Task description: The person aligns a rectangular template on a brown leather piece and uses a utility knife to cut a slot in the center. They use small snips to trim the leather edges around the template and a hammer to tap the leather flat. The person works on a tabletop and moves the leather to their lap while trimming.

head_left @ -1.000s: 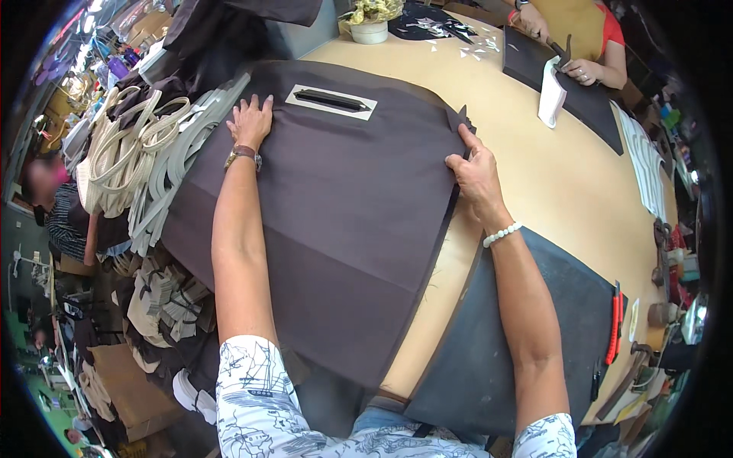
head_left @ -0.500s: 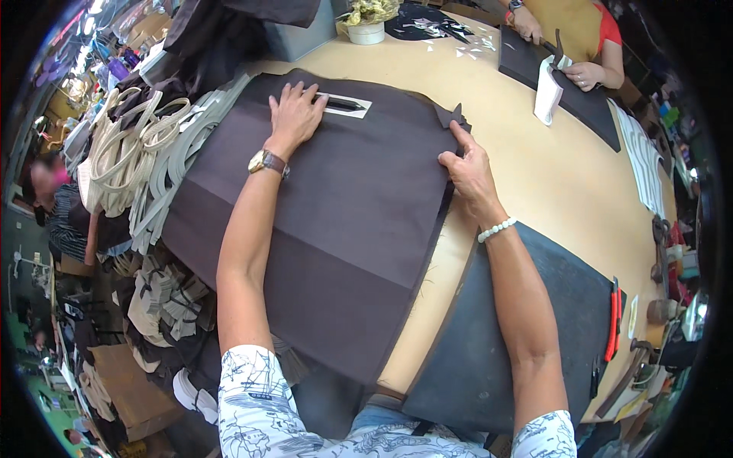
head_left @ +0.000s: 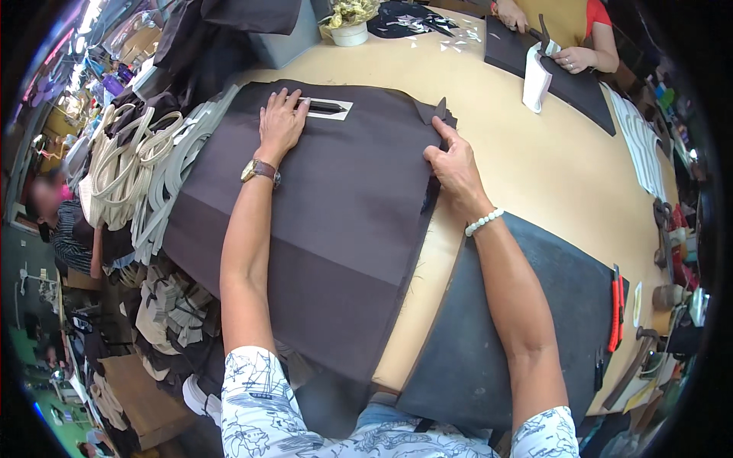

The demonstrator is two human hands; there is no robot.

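A large stack of dark brown fabric (head_left: 336, 206) covers the left part of the table. My left hand (head_left: 281, 128) lies flat on its far part, fingers spread. Beside those fingers is a white rectangular card (head_left: 346, 114) with a slim black pen-like object (head_left: 327, 107) on it. At the fabric's far right corner, my right hand (head_left: 458, 169) grips the edge, index finger on a small folded-over flap (head_left: 437, 111) and thumb on top. Its remaining fingers are mostly hidden.
A dark cutting mat (head_left: 496, 320) lies near right, with a red cutter (head_left: 616, 305) on its edge. Cream straps (head_left: 126, 168) pile up at left. Across the table, a co-worker's hands (head_left: 574, 59) hold a tool over a dark board (head_left: 592, 95). A potted plant (head_left: 350, 23) stands far off.
The view has shifted slightly, so the table objects sit a little further left. Both hands keep about the same places on the fabric; the folded flap stands up more sharply.
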